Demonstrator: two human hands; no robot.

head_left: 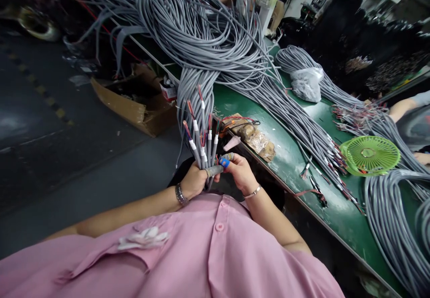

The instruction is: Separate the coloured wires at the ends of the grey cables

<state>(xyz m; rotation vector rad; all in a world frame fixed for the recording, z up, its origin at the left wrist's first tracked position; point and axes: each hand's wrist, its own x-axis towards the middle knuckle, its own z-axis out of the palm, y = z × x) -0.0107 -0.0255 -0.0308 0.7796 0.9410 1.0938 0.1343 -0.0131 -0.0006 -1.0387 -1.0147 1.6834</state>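
Observation:
My left hand is closed round several grey cables in front of my body. Their ends point up, with white sleeves and coloured wires fanning out at the tips. Close against it, my right hand pinches at the fine wires of one cable end, with blue covering on a fingertip. Tape or finger covers wrap some fingers of both hands. What exactly sits between my right fingertips is too small to make out fully. The cables run back to a big grey cable bundle on the green table.
Brown taped lumps lie at the table's near edge. A green fan, dark cutters and a plastic bag are on the right. An open cardboard box stands left. Another person's arm shows at far right.

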